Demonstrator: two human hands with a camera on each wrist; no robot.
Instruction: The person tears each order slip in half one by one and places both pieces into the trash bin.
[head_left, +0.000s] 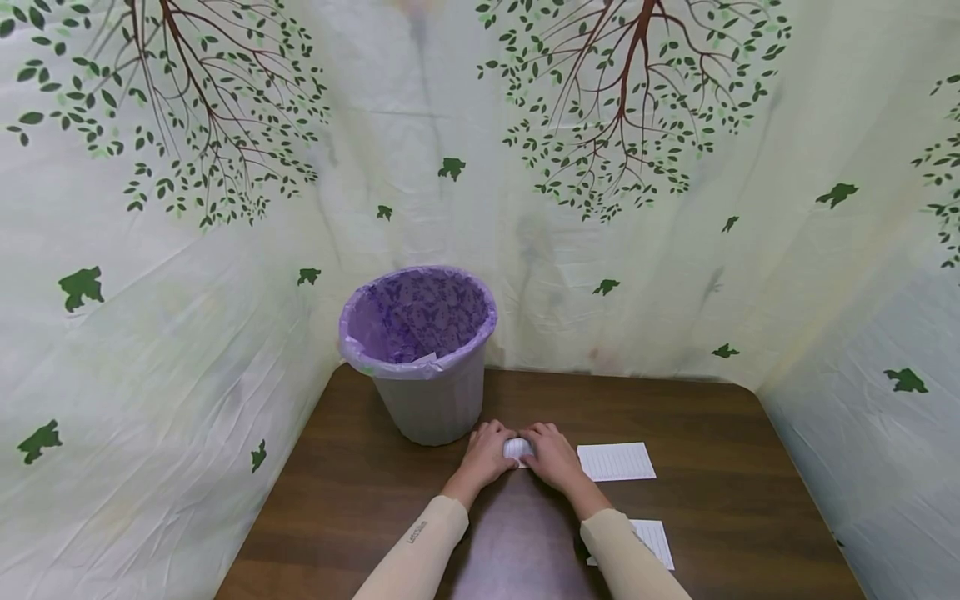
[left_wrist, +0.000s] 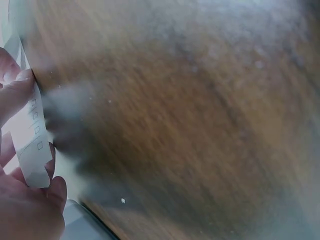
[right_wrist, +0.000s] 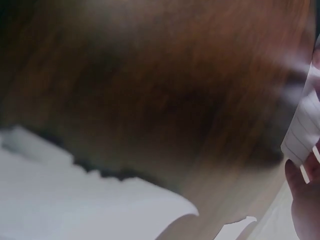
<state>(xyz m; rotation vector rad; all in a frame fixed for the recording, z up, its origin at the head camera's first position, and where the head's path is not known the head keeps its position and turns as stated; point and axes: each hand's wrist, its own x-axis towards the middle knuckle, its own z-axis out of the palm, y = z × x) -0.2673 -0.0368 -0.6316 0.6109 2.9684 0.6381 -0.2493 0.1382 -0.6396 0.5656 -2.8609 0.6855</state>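
Note:
Both hands meet near the middle of the table, holding one small white sheet of lined paper [head_left: 517,450] between them. My left hand [head_left: 487,454] pinches its left side and my right hand [head_left: 553,457] its right side. In the left wrist view the paper [left_wrist: 34,135] looks curved, with a column of small printed boxes, thumb and fingertips at its edges. Printed lines cross the paper [right_wrist: 301,131] at the right border of the right wrist view, where fingers hold it. Most of the sheet is hidden by the fingers in the head view.
A grey bin [head_left: 442,404] with a purple liner [head_left: 354,342] stands at the back left; a bit of white paper shows inside. One lined sheet [head_left: 617,462] lies right of the hands. More paper [head_left: 654,540] lies nearer, partly under the right forearm. Printed cloth [head_left: 555,275] surrounds the table.

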